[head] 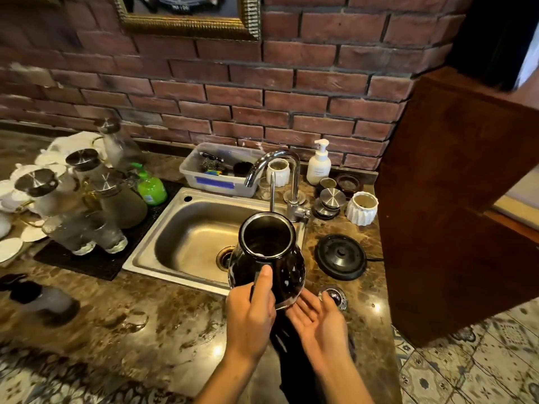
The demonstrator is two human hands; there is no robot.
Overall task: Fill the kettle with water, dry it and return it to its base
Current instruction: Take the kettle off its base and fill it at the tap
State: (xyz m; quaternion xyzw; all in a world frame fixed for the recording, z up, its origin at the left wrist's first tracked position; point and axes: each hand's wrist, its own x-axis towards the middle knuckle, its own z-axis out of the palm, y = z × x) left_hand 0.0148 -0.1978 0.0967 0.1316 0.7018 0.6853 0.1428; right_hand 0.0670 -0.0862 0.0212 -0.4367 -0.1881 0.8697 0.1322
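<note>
Left hand (251, 307) clamped on kettle (267, 252) handle over sink (186, 243) edge; right hand (318, 319) spread flat, palm up under its bottom. Probably drying step, lid off. Next: onto base (341, 256) on tabletop (140, 322), level and centred.

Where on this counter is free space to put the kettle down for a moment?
The bare marble in front of the sink, left of the left hand, is widest. The round base right of the sink is also free. The left side with glass bottles and the strip behind the tap are crowded.
</note>
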